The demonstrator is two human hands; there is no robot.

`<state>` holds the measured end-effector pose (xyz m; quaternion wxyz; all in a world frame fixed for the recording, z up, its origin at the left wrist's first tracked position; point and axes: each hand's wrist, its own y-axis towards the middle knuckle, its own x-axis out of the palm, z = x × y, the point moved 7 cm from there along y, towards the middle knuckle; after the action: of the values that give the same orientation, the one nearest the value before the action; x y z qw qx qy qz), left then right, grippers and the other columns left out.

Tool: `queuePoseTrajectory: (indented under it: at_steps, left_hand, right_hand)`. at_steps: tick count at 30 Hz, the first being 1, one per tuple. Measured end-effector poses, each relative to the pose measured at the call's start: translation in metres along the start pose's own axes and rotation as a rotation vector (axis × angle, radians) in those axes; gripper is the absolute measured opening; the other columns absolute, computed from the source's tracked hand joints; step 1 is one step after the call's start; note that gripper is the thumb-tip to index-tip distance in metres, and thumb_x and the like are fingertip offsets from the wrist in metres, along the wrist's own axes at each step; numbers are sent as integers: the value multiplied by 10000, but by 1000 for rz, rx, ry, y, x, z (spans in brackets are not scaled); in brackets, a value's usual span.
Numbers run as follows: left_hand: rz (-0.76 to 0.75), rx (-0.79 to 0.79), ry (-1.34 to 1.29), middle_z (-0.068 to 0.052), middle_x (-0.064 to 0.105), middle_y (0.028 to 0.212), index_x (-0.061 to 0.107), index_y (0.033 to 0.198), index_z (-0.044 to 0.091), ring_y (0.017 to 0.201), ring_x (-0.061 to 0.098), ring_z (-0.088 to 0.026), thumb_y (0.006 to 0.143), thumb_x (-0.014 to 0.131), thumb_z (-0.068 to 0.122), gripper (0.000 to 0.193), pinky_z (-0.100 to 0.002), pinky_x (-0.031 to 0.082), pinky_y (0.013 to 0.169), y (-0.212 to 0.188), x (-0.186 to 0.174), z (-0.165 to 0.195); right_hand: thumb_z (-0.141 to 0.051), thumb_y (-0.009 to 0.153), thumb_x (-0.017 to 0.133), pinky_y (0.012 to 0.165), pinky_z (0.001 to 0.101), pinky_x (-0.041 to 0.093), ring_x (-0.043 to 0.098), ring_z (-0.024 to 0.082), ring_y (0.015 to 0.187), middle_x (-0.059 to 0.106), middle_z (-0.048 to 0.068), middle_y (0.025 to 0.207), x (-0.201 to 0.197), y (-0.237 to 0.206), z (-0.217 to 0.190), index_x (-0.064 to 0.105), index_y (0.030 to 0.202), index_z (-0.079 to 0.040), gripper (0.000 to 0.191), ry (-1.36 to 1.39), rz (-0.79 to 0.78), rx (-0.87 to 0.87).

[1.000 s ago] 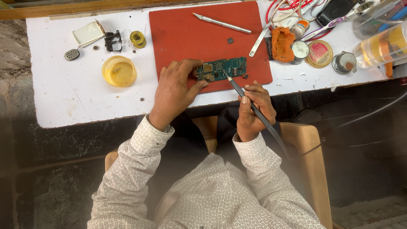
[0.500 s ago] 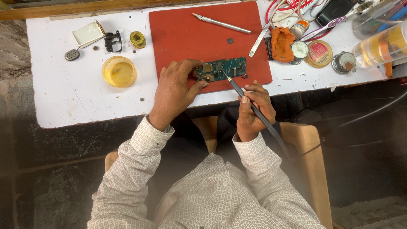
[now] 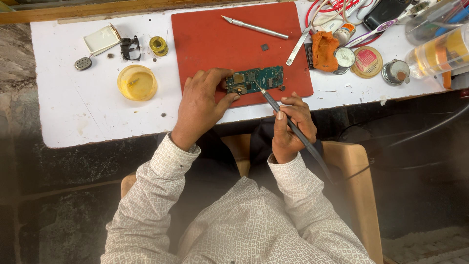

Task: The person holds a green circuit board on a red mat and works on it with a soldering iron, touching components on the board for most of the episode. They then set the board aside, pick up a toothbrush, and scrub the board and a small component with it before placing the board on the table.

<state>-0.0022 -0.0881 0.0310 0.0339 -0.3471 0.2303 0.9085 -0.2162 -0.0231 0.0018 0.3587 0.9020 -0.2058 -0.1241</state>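
The left hand (image 3: 202,105) is closed around the left end of the board (image 3: 254,79): the thumb presses the near edge and the fingers curl over the far edge, so the board is pinned flat on the red mat (image 3: 215,34). The right hand (image 3: 289,126) is clenched on the iron (image 3: 288,124) like on a pen, with thumb and first fingers around the dark handle. The thin tip of the iron goes up and to the left from this grip and touches the board close to its middle. The cable end of the iron runs down behind the wrist, over the chair (image 3: 359,186).

Just to the right of the tip, a small dark part (image 3: 282,88) lies on the mat, apart from the board. Beyond the board, farther from the hands, there is a tiny square chip (image 3: 264,47) and a knife (image 3: 254,27) with a metal handle. Far to the left of the left hand stands a round yellow dish (image 3: 137,82) on the white table (image 3: 73,117). Nothing lies between the two hands and the board.

The board is green-blue, long and narrow, lying about level with the table edge. It has metal shields and many small parts on the upper face. Its left end is hidden partly under the fingers.
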Motion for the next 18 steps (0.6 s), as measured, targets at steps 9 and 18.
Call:
queuePoseTrajectory:
  at_steps: [9,18]
  left_hand:
    - [-5,-1,2,10,713,924,662,1207,100,886,626,-182,836,863,232,442,-365,406,820,0,1,-1]
    - [3,4,7,9,712,926,661,1203,101,876,620,-180,837,867,230,439,-363,409,825,0,2,-2]
  right_hand:
    - [-196,1025,674,1191,515,470,713,236,1090,726,54,798,2,0,-1,661,1034,-92,105,-19,-30,-15]
    - [-222,1022,675,1177,511,491,722,239,1079,737,48,816,4,0,-1,665,1025,-96,126,-34,-33,-30]
